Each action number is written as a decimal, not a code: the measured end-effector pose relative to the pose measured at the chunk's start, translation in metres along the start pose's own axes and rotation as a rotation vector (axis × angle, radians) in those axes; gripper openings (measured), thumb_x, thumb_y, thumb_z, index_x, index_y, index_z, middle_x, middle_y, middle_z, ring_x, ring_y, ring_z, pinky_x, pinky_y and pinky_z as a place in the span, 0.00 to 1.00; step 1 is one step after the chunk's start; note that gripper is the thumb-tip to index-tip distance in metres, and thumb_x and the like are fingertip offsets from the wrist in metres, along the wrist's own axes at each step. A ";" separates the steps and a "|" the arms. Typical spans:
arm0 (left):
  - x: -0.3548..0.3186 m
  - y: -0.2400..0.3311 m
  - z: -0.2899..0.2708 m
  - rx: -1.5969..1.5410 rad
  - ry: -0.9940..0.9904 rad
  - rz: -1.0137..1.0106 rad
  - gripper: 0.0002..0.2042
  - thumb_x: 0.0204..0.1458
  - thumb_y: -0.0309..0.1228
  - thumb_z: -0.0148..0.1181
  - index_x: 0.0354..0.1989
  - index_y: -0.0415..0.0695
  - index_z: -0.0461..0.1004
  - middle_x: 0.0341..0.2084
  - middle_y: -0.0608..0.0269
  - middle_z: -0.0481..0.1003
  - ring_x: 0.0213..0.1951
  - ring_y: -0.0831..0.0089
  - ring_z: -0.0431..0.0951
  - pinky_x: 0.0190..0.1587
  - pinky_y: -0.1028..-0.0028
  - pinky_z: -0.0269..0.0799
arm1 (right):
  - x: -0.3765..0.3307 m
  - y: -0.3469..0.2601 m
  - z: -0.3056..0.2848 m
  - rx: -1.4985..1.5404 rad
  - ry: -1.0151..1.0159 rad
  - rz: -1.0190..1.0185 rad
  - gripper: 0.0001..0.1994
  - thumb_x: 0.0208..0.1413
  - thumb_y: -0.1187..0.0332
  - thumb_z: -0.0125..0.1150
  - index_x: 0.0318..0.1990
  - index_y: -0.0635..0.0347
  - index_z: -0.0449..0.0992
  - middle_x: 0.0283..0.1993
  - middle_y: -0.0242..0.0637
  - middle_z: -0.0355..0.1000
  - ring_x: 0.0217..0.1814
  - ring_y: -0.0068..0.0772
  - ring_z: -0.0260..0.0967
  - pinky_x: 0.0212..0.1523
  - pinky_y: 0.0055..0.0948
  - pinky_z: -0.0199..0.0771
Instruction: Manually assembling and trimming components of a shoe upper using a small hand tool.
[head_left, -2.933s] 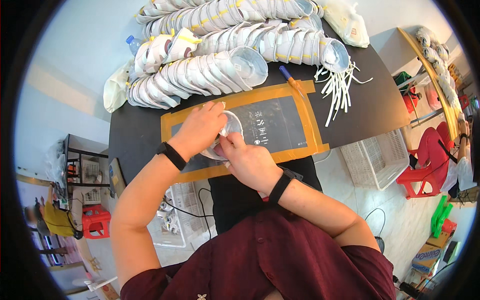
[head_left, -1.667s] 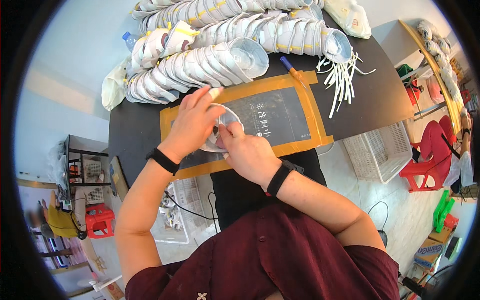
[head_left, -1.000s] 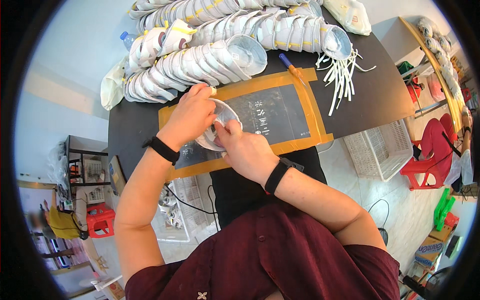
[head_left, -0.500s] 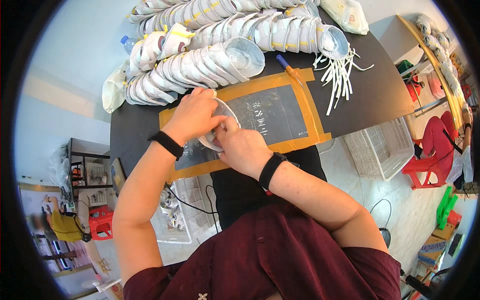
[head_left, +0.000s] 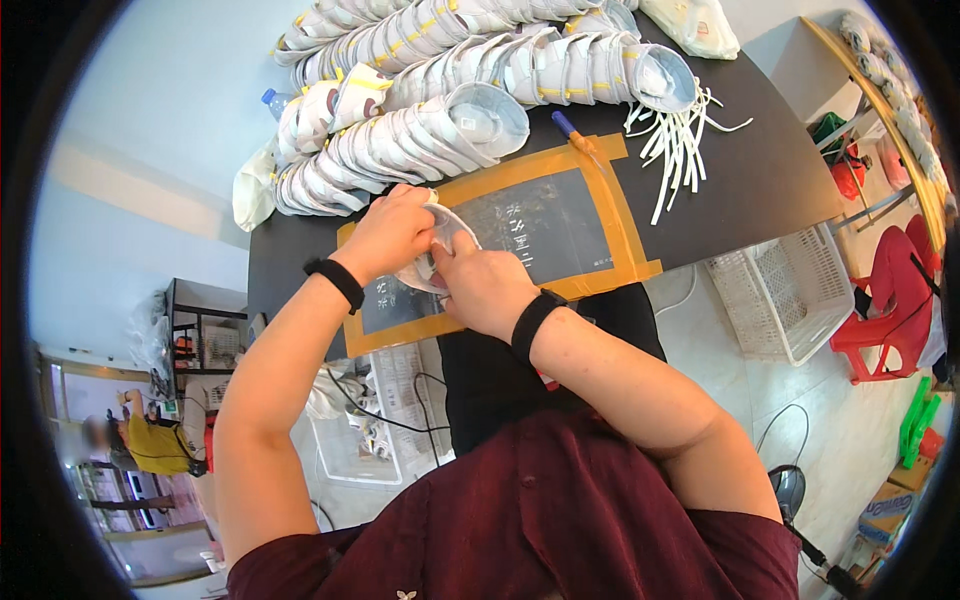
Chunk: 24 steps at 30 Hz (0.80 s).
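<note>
A pale grey-white shoe upper (head_left: 459, 232) is held between my two hands over the dark board (head_left: 565, 221) edged with tan tape. My left hand (head_left: 393, 228) grips its far-left rim, with the thumb curled inside. Closed at the near right side, my right hand (head_left: 487, 288) has its fingers reaching into the opening. Much of the upper is hidden beneath the hands. Beyond them lie nested rows of similar shoe uppers (head_left: 400, 143), with yellow loops on some. An awl-like tool with a blue and orange handle (head_left: 570, 128) rests on the board's far edge.
White strips (head_left: 672, 150) hang over the black table (head_left: 745, 165) at the right. A white plastic crate (head_left: 785, 295) stands on the floor at right, near a red stool (head_left: 875, 340). Another crate (head_left: 385, 395) sits below the table. A person in yellow (head_left: 157, 440) is at far left.
The view has shifted slightly, moving the surroundings. My left fingers are drawn in a little at the rim, and my right hand has tilted slightly; both still hold the shoe upper.
</note>
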<state>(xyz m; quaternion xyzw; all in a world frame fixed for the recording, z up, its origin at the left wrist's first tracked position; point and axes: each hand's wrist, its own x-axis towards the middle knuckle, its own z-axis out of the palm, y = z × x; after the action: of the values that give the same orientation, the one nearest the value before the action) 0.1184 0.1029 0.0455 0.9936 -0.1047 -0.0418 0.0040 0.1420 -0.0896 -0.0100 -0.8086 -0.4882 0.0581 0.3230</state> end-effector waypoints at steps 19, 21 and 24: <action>0.003 0.001 -0.004 -0.129 -0.009 -0.075 0.09 0.47 0.29 0.59 0.22 0.36 0.71 0.31 0.53 0.68 0.39 0.52 0.70 0.41 0.59 0.67 | 0.002 -0.008 0.005 0.033 -0.034 0.039 0.13 0.60 0.67 0.53 0.49 0.64 0.68 0.43 0.48 0.70 0.32 0.49 0.77 0.31 0.42 0.78; -0.004 -0.004 -0.003 -0.197 -0.018 -0.096 0.09 0.47 0.28 0.58 0.22 0.35 0.70 0.32 0.52 0.69 0.40 0.52 0.70 0.42 0.60 0.67 | 0.002 -0.008 0.012 0.029 -0.019 0.048 0.12 0.61 0.66 0.51 0.47 0.64 0.68 0.41 0.48 0.72 0.31 0.50 0.77 0.30 0.43 0.78; -0.011 -0.005 -0.001 -0.286 0.051 -0.065 0.08 0.47 0.26 0.57 0.23 0.34 0.69 0.35 0.51 0.71 0.42 0.52 0.71 0.45 0.62 0.67 | 0.006 -0.006 0.025 0.101 0.051 0.114 0.12 0.65 0.64 0.47 0.45 0.65 0.66 0.35 0.50 0.75 0.30 0.51 0.77 0.28 0.44 0.77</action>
<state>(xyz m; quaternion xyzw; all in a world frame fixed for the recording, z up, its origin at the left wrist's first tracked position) 0.1086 0.1098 0.0471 0.9865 -0.0655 -0.0312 0.1470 0.1303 -0.0712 -0.0246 -0.8192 -0.4293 0.0804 0.3718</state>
